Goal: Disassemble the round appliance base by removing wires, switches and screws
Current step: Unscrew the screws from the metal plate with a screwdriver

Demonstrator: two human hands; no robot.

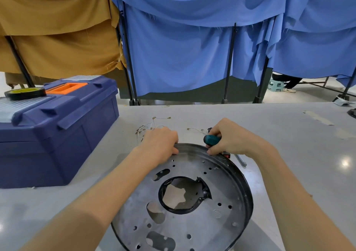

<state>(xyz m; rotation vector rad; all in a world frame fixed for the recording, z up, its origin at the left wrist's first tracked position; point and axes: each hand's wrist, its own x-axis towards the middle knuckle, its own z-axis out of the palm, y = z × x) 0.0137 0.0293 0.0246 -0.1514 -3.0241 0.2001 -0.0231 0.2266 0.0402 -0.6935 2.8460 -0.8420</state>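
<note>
**Handling.** Base (192,202): a round sheet-metal pan, judged stiff and fairly light. The punched edges and the torn centre opening are likely sharp. It is best held by the rolled rim, well away from that opening.

**Position.** It rests on the bench (289,135), directly before the person.

**Appearance.** Grey, scuffed face and dark outer wall, with many small holes and several cut-outs.

**Hands.**
- Left hand (159,144): grip clamped on the base's far rim.
- Right hand (231,139): grip closed round a teal-handled screwdriver (212,139) at the base's far-right rim.

**Other.** Loose wires (152,127) lie just beyond the base.
</note>
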